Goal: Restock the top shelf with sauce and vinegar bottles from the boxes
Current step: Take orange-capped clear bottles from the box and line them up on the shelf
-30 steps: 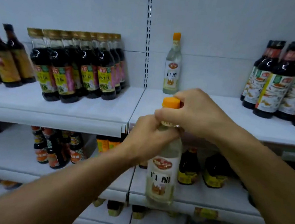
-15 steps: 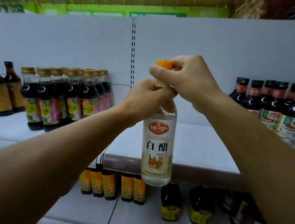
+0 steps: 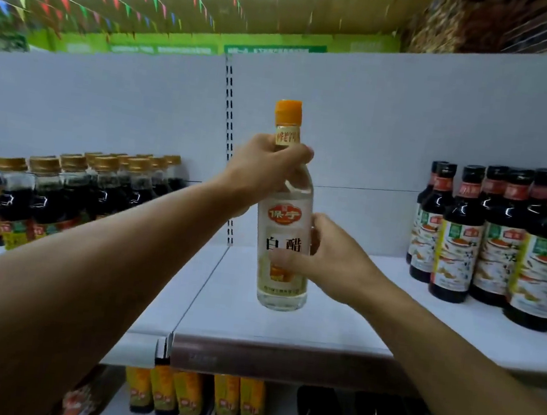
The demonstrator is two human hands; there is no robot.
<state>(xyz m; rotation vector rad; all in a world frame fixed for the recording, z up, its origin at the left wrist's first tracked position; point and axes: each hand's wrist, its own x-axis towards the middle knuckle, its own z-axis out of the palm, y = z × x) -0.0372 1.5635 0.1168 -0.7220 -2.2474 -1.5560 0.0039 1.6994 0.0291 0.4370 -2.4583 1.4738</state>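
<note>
Above the white top shelf [image 3: 286, 324], near its front edge, left hand [image 3: 263, 168] grips the vinegar bottle [image 3: 285, 229] neck, right hand [image 3: 337, 262] clasping its label

Upright orange-capped clear vinegar bottle [image 3: 283, 242] above top shelf [image 3: 286, 324]

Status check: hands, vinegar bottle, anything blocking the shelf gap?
Left hand grips the neck, right hand the label. White vinegar bottle upright over top shelf. Nothing in the gap.

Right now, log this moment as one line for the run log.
step: placing vinegar bottle | left hand: grips neck | right hand: holds body | bottle: upright over top shelf gap | set down: cannot tell
</note>
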